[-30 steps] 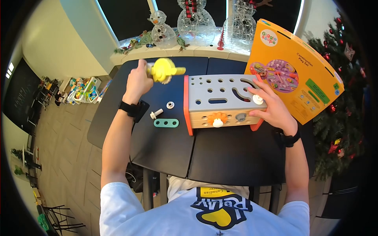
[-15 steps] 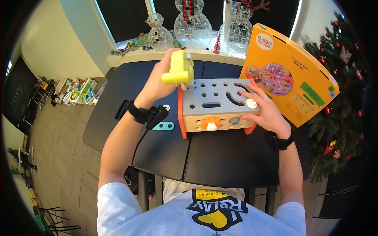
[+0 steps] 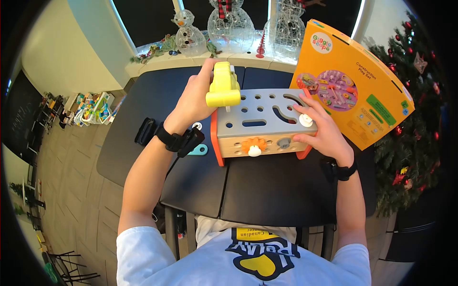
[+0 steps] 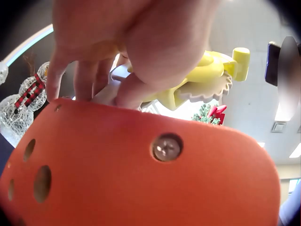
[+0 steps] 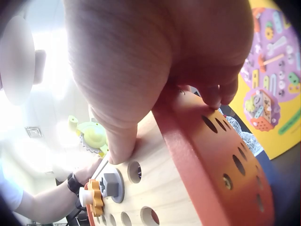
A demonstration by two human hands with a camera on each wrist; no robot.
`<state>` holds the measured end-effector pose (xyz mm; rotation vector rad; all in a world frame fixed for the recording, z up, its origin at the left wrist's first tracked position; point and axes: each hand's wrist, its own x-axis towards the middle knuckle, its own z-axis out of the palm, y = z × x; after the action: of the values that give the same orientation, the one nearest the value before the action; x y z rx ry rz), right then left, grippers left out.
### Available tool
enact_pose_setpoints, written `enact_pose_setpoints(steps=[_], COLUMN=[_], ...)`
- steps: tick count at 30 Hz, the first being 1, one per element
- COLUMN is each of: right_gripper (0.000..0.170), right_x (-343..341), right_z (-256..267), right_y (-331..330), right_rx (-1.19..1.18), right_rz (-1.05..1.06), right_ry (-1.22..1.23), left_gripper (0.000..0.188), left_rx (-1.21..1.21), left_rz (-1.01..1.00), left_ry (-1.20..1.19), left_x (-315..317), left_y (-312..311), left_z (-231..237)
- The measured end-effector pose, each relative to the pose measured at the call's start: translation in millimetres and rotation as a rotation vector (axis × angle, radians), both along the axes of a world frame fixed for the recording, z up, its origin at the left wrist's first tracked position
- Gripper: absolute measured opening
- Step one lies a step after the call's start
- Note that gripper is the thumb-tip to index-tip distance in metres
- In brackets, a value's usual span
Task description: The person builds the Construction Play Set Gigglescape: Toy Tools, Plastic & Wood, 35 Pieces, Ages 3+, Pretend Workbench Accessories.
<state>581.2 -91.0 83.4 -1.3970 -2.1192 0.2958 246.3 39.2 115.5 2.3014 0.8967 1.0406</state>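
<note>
A yellow toy circular saw (image 3: 223,86) is gripped in my left hand (image 3: 193,97), over the left end of a toy workbench (image 3: 281,128). In the left wrist view, its grey toothed blade (image 4: 202,89) shows beyond the hand, whose fingers come down at the top edge of the red end panel (image 4: 108,155). My right hand (image 3: 329,128) holds the bench's right end, thumb against the wooden front and fingers over the grey top. By it are a white bolt head (image 3: 306,120) and a grey hex bolt (image 5: 111,185). An orange gear (image 3: 254,142) sits on the front.
A teal strip with holes (image 3: 201,149) and a white nut (image 3: 197,125) lie partly hidden behind my left wrist on the black table (image 3: 267,190). An orange play set box (image 3: 353,81) stands behind the bench at right. Wire snowmen (image 3: 231,31) line the window ledge.
My left hand has carried the toy saw right and turned it, bringing it from beside the bench to over its left end. The right hand stays on the bench.
</note>
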Motion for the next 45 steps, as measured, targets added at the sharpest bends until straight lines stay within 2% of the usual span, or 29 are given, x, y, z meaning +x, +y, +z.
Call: enact_pose_setpoints(steps=[2, 7, 13, 14, 18, 21, 25, 32, 35, 39, 41, 45], right_gripper=[0.074, 0.071, 0.069, 0.070, 0.074, 0.075, 0.076, 0.077, 0.078, 0.078, 0.078, 0.077], right_x=[2, 2, 10, 14, 35, 48, 58, 67, 68, 67, 66, 66], right_z=[-1, 10, 10, 9, 3, 0, -2, -5, -6, -8, -8, -8], right_y=[0, -3, -5, -5, -1, 0, 0, 2, 3, 2, 2, 1], right_rx=[-0.008, -0.039, -0.048, -0.054, -0.077, -0.121, -0.129, -0.134, -0.128, -0.115, -0.108, -0.100], right_rz=[-0.003, 0.011, 0.034, 0.042, 0.088, 0.093, 0.108, 0.117, 0.102, 0.095, 0.095, 0.095], right_ry=[0.001, -0.036, -0.030, -0.014, 0.079, 0.154, 0.182, 0.217, 0.195, 0.185, 0.192, 0.197], left_gripper=[0.056, 0.053, 0.056, 0.051, 0.039, 0.041, 0.040, 0.031, 0.029, 0.027, 0.026, 0.027], left_rx=[0.033, -0.057, -0.081, -0.067, -0.062, -0.109, -0.263, -0.303, -0.164, -0.268, -0.139, -0.101], left_rz=[0.031, -0.048, -0.021, -0.016, 0.268, 0.385, 0.435, 0.423, 0.489, 0.354, 0.255, 0.183], left_ry=[0.024, 0.000, 0.032, -0.012, 0.228, 0.524, 0.733, 0.672, 0.562, 0.201, 0.087, 0.093], left_x=[1, -4, -27, -35, -70, -103, -125, -135, -125, -87, -71, -39], left_y=[-4, -9, -4, -5, -12, -6, -17, -20, -26, -49, -49, -56], left_z=[0, 5, -11, -14, -33, -65, -76, -100, -96, -61, -65, -52])
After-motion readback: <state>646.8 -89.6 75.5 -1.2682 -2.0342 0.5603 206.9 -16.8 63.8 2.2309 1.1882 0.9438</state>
